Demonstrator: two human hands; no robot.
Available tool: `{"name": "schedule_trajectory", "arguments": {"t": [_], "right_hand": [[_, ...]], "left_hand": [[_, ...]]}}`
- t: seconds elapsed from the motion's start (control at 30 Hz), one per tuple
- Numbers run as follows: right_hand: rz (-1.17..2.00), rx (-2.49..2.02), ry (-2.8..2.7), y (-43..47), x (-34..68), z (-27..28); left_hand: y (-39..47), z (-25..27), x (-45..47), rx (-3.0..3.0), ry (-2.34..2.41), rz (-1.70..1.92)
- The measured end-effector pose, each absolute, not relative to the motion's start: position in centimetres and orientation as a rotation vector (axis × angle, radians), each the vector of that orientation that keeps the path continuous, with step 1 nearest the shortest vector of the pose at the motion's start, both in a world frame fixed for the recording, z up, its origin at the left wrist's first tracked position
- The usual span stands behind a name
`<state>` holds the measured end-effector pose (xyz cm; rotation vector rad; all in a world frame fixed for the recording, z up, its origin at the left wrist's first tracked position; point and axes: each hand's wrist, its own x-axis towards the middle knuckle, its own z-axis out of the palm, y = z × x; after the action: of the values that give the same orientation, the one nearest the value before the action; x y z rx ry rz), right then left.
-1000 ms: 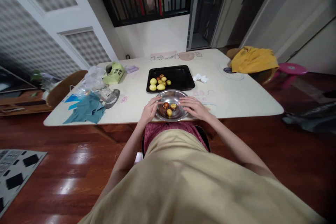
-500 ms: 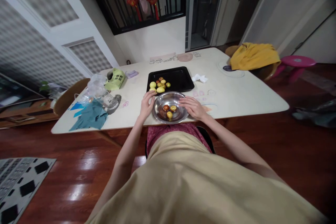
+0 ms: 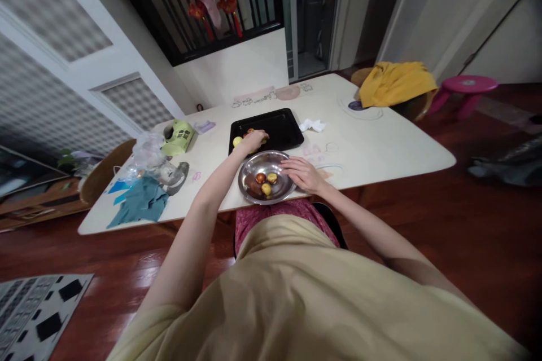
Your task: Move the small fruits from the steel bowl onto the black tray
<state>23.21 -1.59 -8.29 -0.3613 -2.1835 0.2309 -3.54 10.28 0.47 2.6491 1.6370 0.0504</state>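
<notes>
A shiny metal bowl [image 3: 244,196] stands at the table's near edge, with three small fruits [image 3: 266,183] inside, one reddish brown and two yellow and brown. My right hand [image 3: 302,174] lies over the bowl's right rim, fingers stretched out. Behind the bowl is a black tray [image 3: 282,128], where my left hand [image 3: 254,140] reaches down onto a cluster of small fruits at the left end. A pale yellow-green fruit [image 3: 237,141] shows beside that hand; most of the others are hidden under it. The left fingertips are out of sight among the fruits.
On the white table [image 3: 372,146], a crumpled white tissue [image 3: 312,125] lies right of the tray. To the left are a green bag [image 3: 180,138], clear plastic bags [image 3: 149,149] and a teal cloth [image 3: 141,203]. A yellow garment [image 3: 396,84] hangs over a chair at the right.
My left hand has left the bowl's left side and moved forward onto the fruits in the tray. My right hand stays at the rim. The view has shifted slightly.
</notes>
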Motion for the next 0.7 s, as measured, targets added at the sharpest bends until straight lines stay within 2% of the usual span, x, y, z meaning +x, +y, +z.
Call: {"name": "schedule_trajectory", "arguments": {"t": [0.17, 0.37, 0.57, 0.7], "right_hand": [[0.2, -0.35, -2.177, -1.5, 23.1, -8.4], [0.213, -0.35, -2.19, -1.4, 23.2, -8.5], [0.217, -0.352, -2.191, -1.3, 23.2, -8.5], [0.225, -0.366, -2.195, -1.3, 23.2, -8.6]], "left_hand": [[11.5, 0.2, -2.8, 2.645, 1.644, 0.029], [11.0, -0.1, -2.6, 2.666, 1.573, 0.173], [7.8, 0.9, -2.3, 2.651, 1.369, 0.718], [3.6, 2.5, -2.1, 2.632, 1.28, 0.85]]}}
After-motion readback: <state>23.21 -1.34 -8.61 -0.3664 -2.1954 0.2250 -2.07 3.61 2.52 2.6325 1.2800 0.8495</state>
